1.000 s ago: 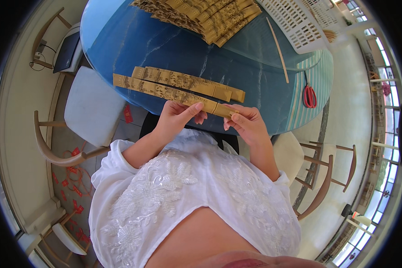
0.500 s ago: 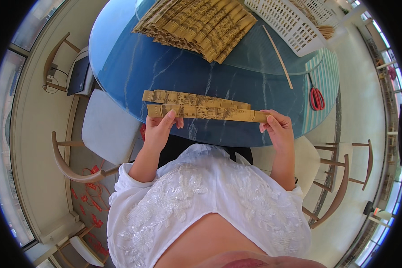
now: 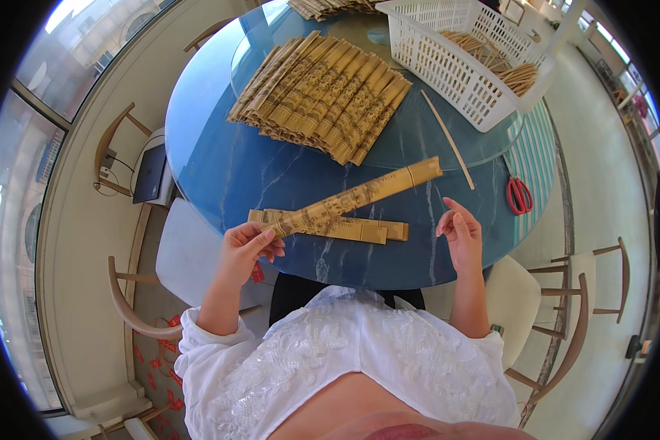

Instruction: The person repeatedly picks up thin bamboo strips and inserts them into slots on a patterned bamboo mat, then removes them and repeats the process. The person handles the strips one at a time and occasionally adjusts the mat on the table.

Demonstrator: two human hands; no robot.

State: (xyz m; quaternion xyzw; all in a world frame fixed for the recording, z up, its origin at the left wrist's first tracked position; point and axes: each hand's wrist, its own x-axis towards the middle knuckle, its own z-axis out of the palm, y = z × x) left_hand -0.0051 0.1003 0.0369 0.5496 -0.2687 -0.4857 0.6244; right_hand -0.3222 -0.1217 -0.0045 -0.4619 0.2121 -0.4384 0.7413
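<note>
My left hand (image 3: 243,248) pinches the near end of a long, flat gold paper sleeve (image 3: 363,194) with dark print. This sleeve slants up to the right, its far end raised above the blue table. Beneath it, similar gold sleeves (image 3: 363,230) lie overlapping near the table's front edge. My right hand (image 3: 462,233) is off to the right, holding nothing, its fingers apart. Farther back rests a thick pile of gold sleeves (image 3: 319,95), laid side by side in layers.
A white perforated basket (image 3: 447,73) at the back right holds many thin wooden sticks (image 3: 517,77). One loose stick (image 3: 449,141) lies in front of it. Red-handled scissors (image 3: 519,196) rest on a striped cloth (image 3: 537,158) at the right. Chairs flank the round blue marbled table (image 3: 220,165).
My right hand has let go of its end of the sleeve and moved slightly apart. My left hand still holds the sleeve, now tilted up to the right. The view takes in more of the far table.
</note>
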